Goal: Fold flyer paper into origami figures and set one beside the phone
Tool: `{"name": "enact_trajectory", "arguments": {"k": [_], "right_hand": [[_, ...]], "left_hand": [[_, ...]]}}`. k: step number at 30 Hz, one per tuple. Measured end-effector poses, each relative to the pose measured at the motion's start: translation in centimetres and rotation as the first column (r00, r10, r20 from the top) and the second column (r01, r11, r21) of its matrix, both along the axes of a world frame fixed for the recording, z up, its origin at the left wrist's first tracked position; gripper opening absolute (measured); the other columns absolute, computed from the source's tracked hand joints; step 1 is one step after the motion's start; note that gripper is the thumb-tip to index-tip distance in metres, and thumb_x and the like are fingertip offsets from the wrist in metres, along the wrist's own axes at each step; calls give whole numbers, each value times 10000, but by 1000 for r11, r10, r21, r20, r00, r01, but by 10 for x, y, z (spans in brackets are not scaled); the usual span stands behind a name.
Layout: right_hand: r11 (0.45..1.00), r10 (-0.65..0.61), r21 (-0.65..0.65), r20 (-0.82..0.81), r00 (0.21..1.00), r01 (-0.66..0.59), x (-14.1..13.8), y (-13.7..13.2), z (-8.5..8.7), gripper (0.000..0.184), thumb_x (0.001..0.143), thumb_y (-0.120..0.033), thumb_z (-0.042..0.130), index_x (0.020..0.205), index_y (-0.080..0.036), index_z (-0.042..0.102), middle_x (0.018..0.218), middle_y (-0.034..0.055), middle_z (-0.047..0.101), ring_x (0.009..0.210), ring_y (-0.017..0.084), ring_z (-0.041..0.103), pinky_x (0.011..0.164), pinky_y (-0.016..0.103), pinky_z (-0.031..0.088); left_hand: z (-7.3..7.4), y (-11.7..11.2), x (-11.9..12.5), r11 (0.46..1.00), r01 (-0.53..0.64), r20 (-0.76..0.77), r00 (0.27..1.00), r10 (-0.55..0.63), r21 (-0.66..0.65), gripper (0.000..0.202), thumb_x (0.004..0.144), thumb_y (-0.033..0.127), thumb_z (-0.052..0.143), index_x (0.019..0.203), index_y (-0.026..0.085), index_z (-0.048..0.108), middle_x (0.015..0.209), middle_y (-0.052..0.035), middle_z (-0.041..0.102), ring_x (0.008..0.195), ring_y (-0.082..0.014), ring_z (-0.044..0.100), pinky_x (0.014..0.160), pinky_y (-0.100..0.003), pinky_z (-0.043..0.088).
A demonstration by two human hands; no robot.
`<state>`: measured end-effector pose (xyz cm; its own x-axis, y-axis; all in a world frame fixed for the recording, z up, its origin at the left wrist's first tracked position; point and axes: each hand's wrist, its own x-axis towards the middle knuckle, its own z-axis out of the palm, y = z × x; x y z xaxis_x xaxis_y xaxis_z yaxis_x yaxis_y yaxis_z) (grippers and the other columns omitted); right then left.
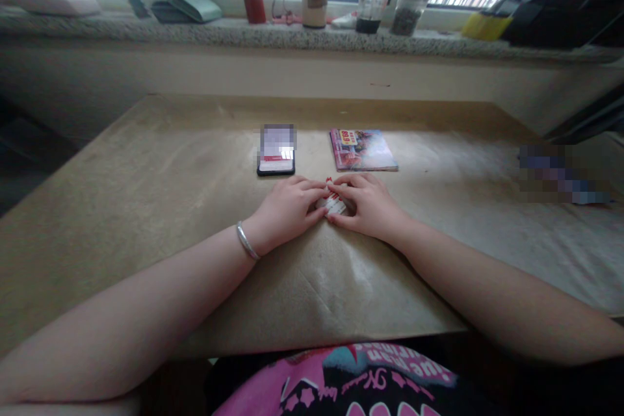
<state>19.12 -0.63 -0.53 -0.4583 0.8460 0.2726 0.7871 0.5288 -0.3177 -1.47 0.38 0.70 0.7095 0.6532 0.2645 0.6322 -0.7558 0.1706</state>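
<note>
Across the tan counter (146, 208), the left hand (292, 205) and right hand (368, 203) are stretched; beyond them are laid a pink booklet (373, 151) and a phone (276, 159) — and between both hands' fingers and thumbs a small white-and-red item (335, 203) is pinched.

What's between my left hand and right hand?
In the head view, a small white item with red markings sits between your left hand and right hand, touched by both; I can't tell what it is.

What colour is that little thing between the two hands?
The small object is white with red markings, seen in the head view, though partly covered.
</note>
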Motion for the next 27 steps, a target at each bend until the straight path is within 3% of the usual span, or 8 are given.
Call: {"name": "enact_trajectory", "arguments": {"k": [5, 8, 10, 13, 17, 21, 27], "right_hand": [[994, 108, 9, -220, 970, -109, 10, 6, -4, 279, 784, -310, 683, 1054, -242, 700, 1137, 75, 631, 1082, 232, 567, 975, 426, 435], [986, 155, 94, -188, 970, -139, 16, 7, 0, 168, 751, -303, 732, 910, -249, 726, 1115, 81, 604, 1069, 244, 550, 943, 438, 443], [969, 225, 134, -115, 968, -209, 19, 7, 4, 75, 782, -298, 710, 837, -254, 738, 1047, 69, 636, 1009, 234, 558, 916, 427, 445], [932, 331, 171, -36, 943, -320, 21, 7, 9, 102, 835, -288, 657, 830, -251, 751, 918, 52, 687, 906, 206, 569, 844, 371, 461], [905, 379, 189, 51, 924, -382, 21, 7, 11, 184, 888, -300, 584, 891, -238, 757, 873, 47, 708, 860, 196, 566, 789, 334, 467], [908, 366, 171, 120, 923, -383, 21, 6, 12, 217, 905, -295, 545, 916, -255, 758, 891, 48, 711, 877, 203, 566, 791, 338, 463], [918, 334, 167, 160, 929, -359, 19, 2, 14, 242, 904, -272, 523, 886, -244, 762, 871, 57, 702, 846, 200, 574, 749, 328, 461]], "left_hand": [[0, 1, -3, 999, 29, 65, 997, -30, 12, 261, 903, 294, 545, 1119, 195, 653, 1195, -82, 636, 1065, -220, 578, 924, -384, 470], [4, 4, -6, 983, 178, 62, 982, -181, 52, 193, 926, 240, 505, 933, 202, 694, 1029, -53, 691, 1002, -189, 592, 886, -335, 476], [8, 4, -8, 948, 314, -21, 949, -314, 58, 243, 956, 213, 450, 959, 231, 692, 1006, -30, 705, 1021, -178, 590, 898, -323, 464], [12, 4, -9, 921, 388, -83, 920, -384, 43, 259, 964, 208, 437, 1022, 258, 685, 1043, -20, 704, 1036, -174, 595, 911, -317, 460], [11, 4, -10, 916, 400, -64, 915, -397, 28, 279, 962, 217, 422, 1027, 248, 692, 1058, -27, 694, 1007, -176, 600, 882, -302, 473], [11, 7, -11, 914, 407, -16, 913, -407, -3, 262, 942, 224, 451, 998, 247, 706, 1065, -26, 692, 983, -176, 595, 876, -301, 473], [23, 4, -11, 912, 411, -108, 906, -410, -17, 243, 929, 239, 475, 1028, 259, 696, 1058, -22, 699, 1017, -197, 590, 926, -347, 442]]}}
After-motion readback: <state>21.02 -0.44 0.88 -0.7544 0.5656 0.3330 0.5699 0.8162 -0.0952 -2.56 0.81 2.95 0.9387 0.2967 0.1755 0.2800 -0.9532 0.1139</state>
